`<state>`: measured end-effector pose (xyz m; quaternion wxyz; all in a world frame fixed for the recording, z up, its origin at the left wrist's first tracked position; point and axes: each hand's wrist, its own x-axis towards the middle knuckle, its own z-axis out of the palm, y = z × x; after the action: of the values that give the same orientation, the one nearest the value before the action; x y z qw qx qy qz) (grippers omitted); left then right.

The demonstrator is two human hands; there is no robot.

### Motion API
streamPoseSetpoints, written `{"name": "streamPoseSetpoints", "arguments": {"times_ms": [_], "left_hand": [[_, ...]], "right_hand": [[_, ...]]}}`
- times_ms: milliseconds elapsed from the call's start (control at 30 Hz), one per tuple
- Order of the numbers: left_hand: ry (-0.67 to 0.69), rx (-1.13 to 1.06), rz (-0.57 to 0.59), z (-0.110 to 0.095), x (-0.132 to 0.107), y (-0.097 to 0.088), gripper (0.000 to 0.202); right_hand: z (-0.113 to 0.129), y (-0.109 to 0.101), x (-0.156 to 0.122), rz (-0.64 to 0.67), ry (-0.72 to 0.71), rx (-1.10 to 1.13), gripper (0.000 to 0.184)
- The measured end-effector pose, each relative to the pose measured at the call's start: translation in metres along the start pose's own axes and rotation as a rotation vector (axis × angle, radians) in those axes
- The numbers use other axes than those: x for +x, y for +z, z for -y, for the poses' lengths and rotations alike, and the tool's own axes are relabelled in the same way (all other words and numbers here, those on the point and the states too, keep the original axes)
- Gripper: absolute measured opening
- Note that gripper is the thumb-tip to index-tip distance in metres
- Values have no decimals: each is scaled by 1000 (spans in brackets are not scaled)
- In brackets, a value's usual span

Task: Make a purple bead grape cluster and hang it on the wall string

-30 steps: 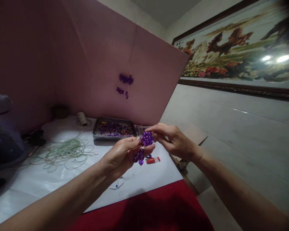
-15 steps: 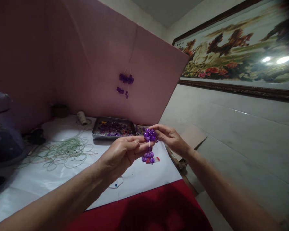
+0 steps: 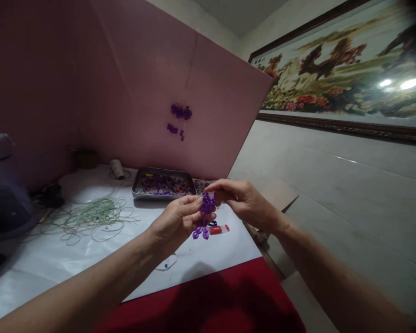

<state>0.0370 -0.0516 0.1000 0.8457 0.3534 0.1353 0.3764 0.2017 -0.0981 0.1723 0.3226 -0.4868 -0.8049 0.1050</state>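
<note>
The cluster of round translucent beads (image 3: 208, 204) is deep purple; at its ten o'clock, a grey rectangular metal tray (image 3: 156, 197) holds loose beads (image 3: 164, 186) mottled purple, clear and orange. Thin tangled cord (image 3: 97, 212) at nine is pale green, the flat upright panel (image 3: 135, 92) at eleven plain pink.

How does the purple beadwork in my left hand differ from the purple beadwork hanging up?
The held beadwork is pinched in your left hand; the hanging beadwork dangles before the pink panel. The held beadwork shows one clump above dangling beads; the hanging beadwork shows several clumps. Both are purple.
</note>
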Motion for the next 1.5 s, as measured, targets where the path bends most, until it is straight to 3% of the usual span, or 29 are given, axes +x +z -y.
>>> {"name": "streamPoseSetpoints", "arguments": {"times_ms": [233, 533, 733, 900, 1067, 1200, 1400, 1500], "left_hand": [[26, -78, 92, 4, 9, -14, 28], [21, -83, 198, 7, 12, -20, 30], [55, -89, 156, 3, 13, -22, 31], [78, -102, 123, 1, 15, -24, 30], [99, -71, 115, 2, 16, -24, 32], [111, -70, 90, 2, 15, -22, 31], [90, -59, 125, 1, 13, -19, 30], [73, -54, 142, 2, 13, -19, 29]], "right_hand": [[10, -12, 8, -126, -29, 24, 29], [21, -9, 11, -175, -82, -99, 25], [30, -9, 4, -38, -171, -482, 25], [24, 3, -3, 85, -86, -997, 29], [25, 2, -1, 49, -121, -1130, 26], [28, -10, 5, -22, -83, -960, 21], [17, -14, 12, -48, 313, 71, 46], [12, -11, 14, -71, 392, 417, 50]]}}
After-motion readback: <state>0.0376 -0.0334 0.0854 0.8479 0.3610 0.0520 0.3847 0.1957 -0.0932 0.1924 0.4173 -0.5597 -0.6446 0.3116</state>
